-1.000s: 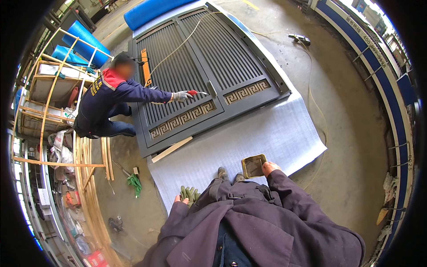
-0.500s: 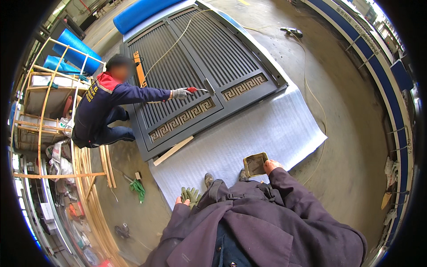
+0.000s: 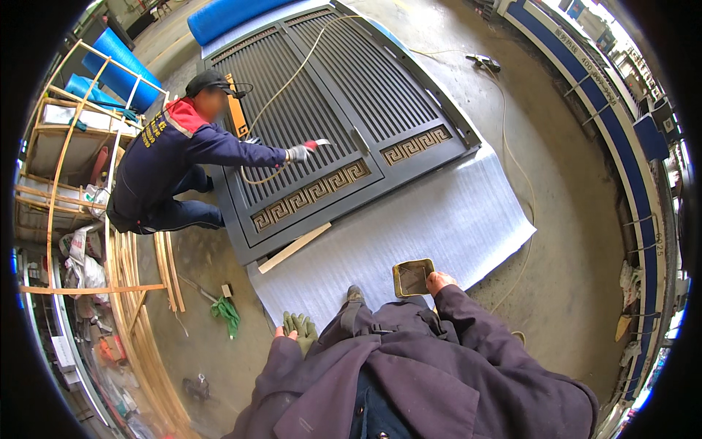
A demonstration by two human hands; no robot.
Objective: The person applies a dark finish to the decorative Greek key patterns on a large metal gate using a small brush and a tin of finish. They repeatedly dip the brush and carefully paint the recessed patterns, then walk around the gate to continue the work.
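My right hand [image 3: 441, 282] grips a square, open-topped tin [image 3: 414, 278] by its right side; greyish stuff shows inside. At the lower left, my left hand [image 3: 286, 334] has its bare fingers closed on an olive-green glove [image 3: 300, 326], whose empty fingers point up. Ahead lies a large dark grey gate [image 3: 307, 124] with slats and bronze-coloured key-pattern bands. A co-worker [image 3: 172, 150] bends over its left side, holding a red-handled scraper [image 3: 316, 144] in a gloved hand above the slats.
Whitish foam sheeting [image 3: 409, 227] lies under the gate and my feet. A wooden strip [image 3: 294, 249] rests by the gate's near edge. A hose [image 3: 526, 190] runs across the floor at right. Timber lengths [image 3: 131, 293] and a green cloth [image 3: 227, 316] are at left.
The co-worker's scraper has drawn back left from the gate's handle, and the co-worker's head has risen. My tin has shifted slightly left and tipped so more of its inside shows.
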